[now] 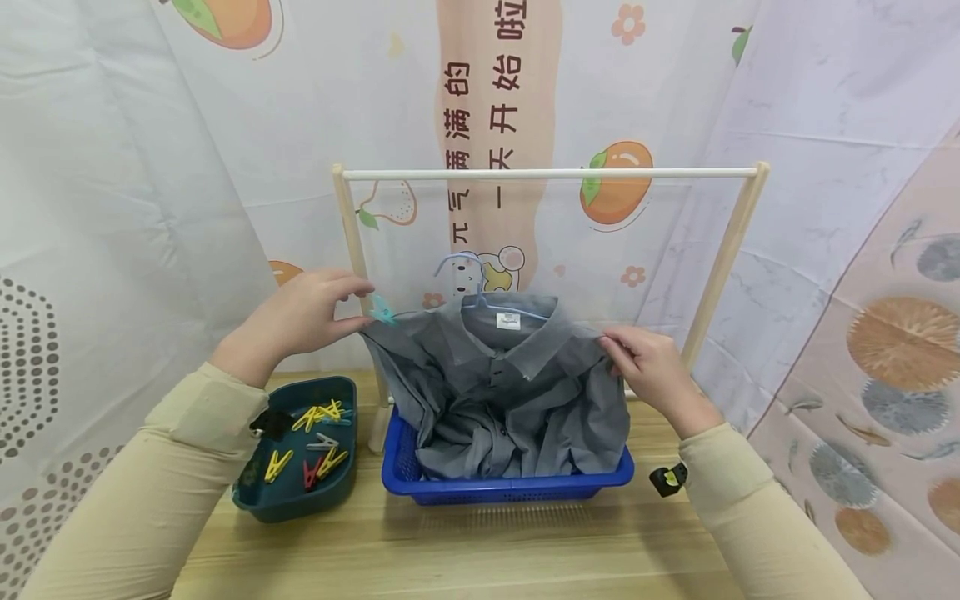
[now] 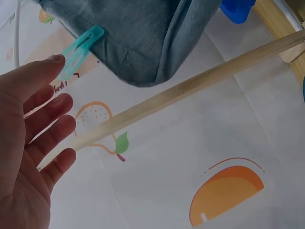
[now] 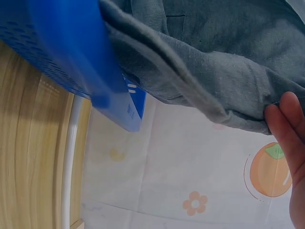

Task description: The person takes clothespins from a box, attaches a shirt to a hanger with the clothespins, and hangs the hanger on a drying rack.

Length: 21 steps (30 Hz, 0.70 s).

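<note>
A grey collared shirt [image 1: 517, 392] hangs on a light blue hanger [image 1: 480, 287], its lower part bunched in a blue basket [image 1: 510, 492]. A teal clothespin [image 2: 83, 50] is clipped on the shirt's shoulder at the left. Beside that clothespin is my left hand [image 1: 315, 308], thumb and fingers parted with the pin's end near the thumb tip. On the other side, my right hand [image 1: 652, 367] pinches the opposite shoulder between thumb and fingers. The right wrist view shows those fingertips [image 3: 274, 117] on the cloth's edge.
A wooden rack with a white crossbar [image 1: 547, 174] stands behind the basket. To the left, a dark green tray [image 1: 292, 508] holds yellow, red, grey and teal clothespins [image 1: 318, 417]. Patterned curtains surround the wooden table [image 1: 480, 558].
</note>
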Each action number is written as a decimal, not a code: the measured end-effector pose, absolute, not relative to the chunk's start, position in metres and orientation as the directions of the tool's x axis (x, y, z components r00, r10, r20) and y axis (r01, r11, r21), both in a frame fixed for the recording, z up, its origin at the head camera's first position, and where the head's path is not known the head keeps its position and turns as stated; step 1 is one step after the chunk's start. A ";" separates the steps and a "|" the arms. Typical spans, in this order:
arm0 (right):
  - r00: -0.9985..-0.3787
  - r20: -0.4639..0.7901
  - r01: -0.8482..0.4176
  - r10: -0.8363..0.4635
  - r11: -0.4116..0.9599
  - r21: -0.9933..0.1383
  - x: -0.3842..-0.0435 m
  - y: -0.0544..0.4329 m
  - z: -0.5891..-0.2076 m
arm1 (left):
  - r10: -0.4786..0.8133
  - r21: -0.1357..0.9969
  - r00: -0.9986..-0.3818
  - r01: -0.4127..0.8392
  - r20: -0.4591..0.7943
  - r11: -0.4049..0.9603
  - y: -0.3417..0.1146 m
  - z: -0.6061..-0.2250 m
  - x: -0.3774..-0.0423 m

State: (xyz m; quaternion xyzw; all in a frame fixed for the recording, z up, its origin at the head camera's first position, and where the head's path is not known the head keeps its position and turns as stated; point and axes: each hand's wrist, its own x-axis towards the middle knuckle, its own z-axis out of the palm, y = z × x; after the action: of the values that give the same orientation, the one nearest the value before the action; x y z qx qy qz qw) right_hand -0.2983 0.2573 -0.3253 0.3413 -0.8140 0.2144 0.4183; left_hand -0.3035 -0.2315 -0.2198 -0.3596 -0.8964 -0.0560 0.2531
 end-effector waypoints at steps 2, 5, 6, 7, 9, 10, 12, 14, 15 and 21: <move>-0.416 0.830 -0.735 -0.373 0.676 -0.065 -0.298 0.258 -0.326 | 0.614 -0.080 -0.606 0.676 0.506 0.733 -0.234 -0.219 -0.302; -0.412 0.832 -0.734 -0.373 0.676 -0.061 -0.299 0.259 -0.326 | 0.609 -0.083 -0.595 0.676 0.526 0.732 -0.237 -0.217 -0.300; -0.409 0.833 -0.734 -0.374 0.677 -0.056 -0.299 0.259 -0.327 | 0.606 -0.085 -0.592 0.674 0.531 0.734 -0.239 -0.217 -0.300; -0.410 0.832 -0.733 -0.373 0.678 -0.057 -0.300 0.260 -0.327 | 0.604 -0.088 -0.591 0.672 0.535 0.735 -0.240 -0.216 -0.299; -0.412 0.832 -0.730 -0.372 0.681 -0.056 -0.300 0.260 -0.327 | 0.597 -0.092 -0.591 0.665 0.542 0.741 -0.242 -0.215 -0.299; -0.415 0.830 -0.727 -0.372 0.684 -0.057 -0.300 0.261 -0.327 | 0.591 -0.092 -0.594 0.659 0.546 0.747 -0.244 -0.215 -0.299; -0.419 0.828 -0.724 -0.371 0.687 -0.059 -0.300 0.261 -0.328 | 0.577 -0.087 -0.604 0.646 0.549 0.758 -0.247 -0.214 -0.299; -0.422 0.829 -0.724 -0.368 0.687 -0.064 -0.299 0.262 -0.328 | 0.562 -0.079 -0.613 0.634 0.555 0.770 -0.251 -0.214 -0.299; -0.421 0.829 -0.725 -0.367 0.685 -0.064 -0.299 0.262 -0.329 | 0.553 -0.073 -0.619 0.627 0.558 0.776 -0.253 -0.213 -0.298; -0.402 0.841 -0.729 -0.362 0.682 -0.055 -0.298 0.263 -0.328 | 0.505 -0.030 -0.650 0.597 0.568 0.802 -0.263 -0.212 -0.294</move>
State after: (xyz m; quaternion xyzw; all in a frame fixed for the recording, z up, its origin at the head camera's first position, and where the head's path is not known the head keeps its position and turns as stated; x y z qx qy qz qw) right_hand -0.2984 0.2633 -0.3281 0.3368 -0.8097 0.2133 0.4307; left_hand -0.2944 -0.2629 -0.2116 -0.3045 -0.9047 -0.0801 0.2870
